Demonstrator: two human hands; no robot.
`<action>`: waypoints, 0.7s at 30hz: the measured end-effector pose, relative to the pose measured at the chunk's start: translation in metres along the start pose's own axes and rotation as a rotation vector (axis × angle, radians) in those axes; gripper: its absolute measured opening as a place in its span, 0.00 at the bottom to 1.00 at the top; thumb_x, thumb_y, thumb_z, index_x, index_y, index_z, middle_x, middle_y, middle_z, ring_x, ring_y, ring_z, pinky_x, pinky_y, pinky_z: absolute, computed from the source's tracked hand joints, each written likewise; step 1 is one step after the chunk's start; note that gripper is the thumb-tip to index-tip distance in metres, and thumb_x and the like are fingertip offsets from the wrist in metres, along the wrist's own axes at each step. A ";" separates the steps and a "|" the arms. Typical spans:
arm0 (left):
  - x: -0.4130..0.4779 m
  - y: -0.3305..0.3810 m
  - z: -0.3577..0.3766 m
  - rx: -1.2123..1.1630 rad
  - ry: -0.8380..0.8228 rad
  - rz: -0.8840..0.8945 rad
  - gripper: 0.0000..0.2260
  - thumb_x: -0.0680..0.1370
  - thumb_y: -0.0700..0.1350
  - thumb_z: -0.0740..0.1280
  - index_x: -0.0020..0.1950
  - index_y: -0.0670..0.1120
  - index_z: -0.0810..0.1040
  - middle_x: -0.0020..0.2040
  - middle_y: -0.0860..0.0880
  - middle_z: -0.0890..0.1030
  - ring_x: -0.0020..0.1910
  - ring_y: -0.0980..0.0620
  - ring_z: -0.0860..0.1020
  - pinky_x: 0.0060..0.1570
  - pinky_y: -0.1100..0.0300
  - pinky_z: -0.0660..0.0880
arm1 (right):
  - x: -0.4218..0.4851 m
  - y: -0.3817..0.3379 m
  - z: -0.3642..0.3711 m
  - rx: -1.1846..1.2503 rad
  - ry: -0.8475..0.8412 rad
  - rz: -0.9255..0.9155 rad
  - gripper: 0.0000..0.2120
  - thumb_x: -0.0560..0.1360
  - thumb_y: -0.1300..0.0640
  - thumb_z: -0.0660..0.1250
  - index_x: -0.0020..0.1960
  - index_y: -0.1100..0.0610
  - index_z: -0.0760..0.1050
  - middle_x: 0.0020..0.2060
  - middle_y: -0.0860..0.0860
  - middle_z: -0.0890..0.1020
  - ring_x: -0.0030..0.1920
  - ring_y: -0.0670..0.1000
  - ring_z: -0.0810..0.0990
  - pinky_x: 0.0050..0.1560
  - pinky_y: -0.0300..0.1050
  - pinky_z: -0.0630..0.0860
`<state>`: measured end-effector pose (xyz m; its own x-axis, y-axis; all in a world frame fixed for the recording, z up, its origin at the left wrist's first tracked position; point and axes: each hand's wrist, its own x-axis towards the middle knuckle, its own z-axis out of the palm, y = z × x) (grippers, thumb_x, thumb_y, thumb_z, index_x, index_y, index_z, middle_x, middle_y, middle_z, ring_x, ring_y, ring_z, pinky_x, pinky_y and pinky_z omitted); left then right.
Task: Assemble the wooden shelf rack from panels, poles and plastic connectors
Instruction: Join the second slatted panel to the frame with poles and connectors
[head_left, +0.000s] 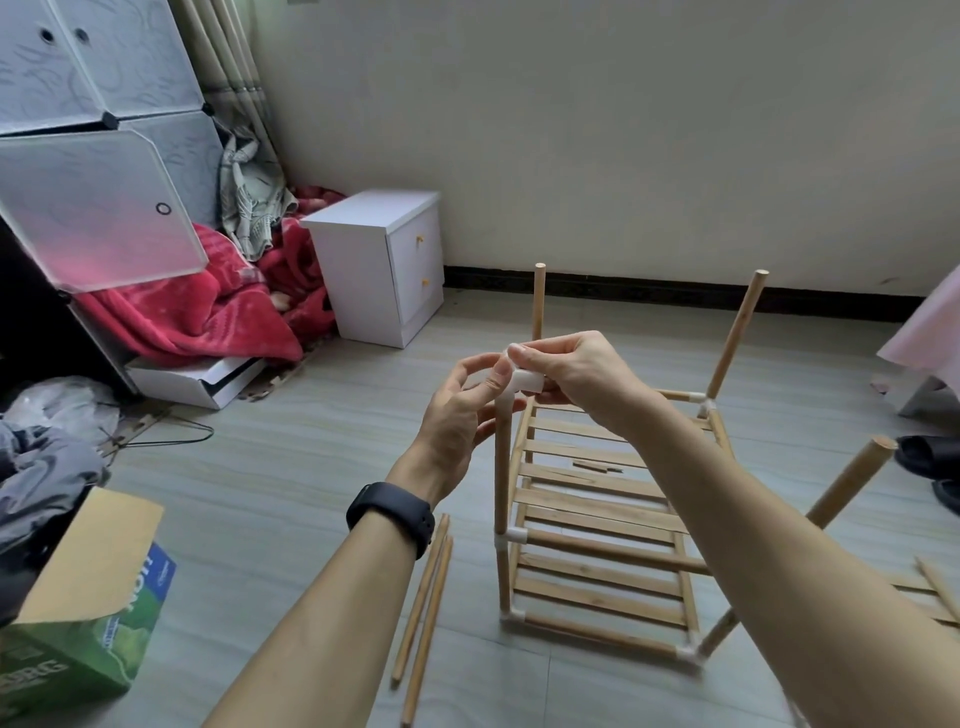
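Note:
A partly built wooden rack (597, 519) with two slatted shelves stands on the floor at centre right. Upright poles rise from its corners. On top of the near left pole (502, 467) sits a white plastic connector (524, 383). My right hand (566, 374) grips this connector from the right and above. My left hand (462, 410) pinches it from the left with thumb and fingertips. Bare pole tops stand at the far left (540, 296), the far right (737, 332) and the near right (852, 483).
Two loose poles (426, 603) lie on the floor left of the rack. A green cardboard box (78, 623) stands open at the lower left. A white bedside cabinet (384, 265), a red blanket (208, 306) and a plastic cube wardrobe (93, 130) fill the back left. Wood pieces (930, 587) lie at the right.

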<state>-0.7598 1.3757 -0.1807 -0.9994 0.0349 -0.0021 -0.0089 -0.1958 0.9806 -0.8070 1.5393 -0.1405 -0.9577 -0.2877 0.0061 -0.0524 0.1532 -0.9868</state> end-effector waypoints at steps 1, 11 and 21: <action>0.000 0.000 -0.002 -0.005 -0.006 -0.001 0.24 0.75 0.57 0.71 0.67 0.49 0.74 0.53 0.43 0.86 0.53 0.45 0.85 0.54 0.53 0.77 | 0.000 0.001 0.000 0.005 -0.002 0.004 0.14 0.75 0.50 0.75 0.54 0.59 0.85 0.46 0.57 0.87 0.48 0.59 0.87 0.52 0.52 0.84; -0.004 -0.003 -0.024 0.070 0.035 -0.131 0.21 0.79 0.64 0.62 0.64 0.52 0.79 0.55 0.49 0.86 0.57 0.48 0.83 0.56 0.49 0.76 | 0.003 0.018 0.002 -0.113 0.148 0.059 0.15 0.85 0.49 0.60 0.55 0.57 0.81 0.45 0.56 0.83 0.35 0.47 0.82 0.36 0.38 0.78; -0.050 -0.081 -0.140 0.397 0.313 -0.369 0.11 0.81 0.55 0.66 0.58 0.50 0.78 0.54 0.49 0.84 0.50 0.50 0.80 0.45 0.56 0.73 | -0.020 0.109 0.049 -0.805 -0.108 0.131 0.22 0.79 0.49 0.69 0.71 0.52 0.72 0.64 0.52 0.79 0.61 0.50 0.78 0.57 0.45 0.79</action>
<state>-0.7139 1.2522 -0.2876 -0.8959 -0.2702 -0.3526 -0.4021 0.1557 0.9023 -0.7801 1.5156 -0.2559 -0.9397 -0.3035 -0.1574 -0.1683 0.8114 -0.5597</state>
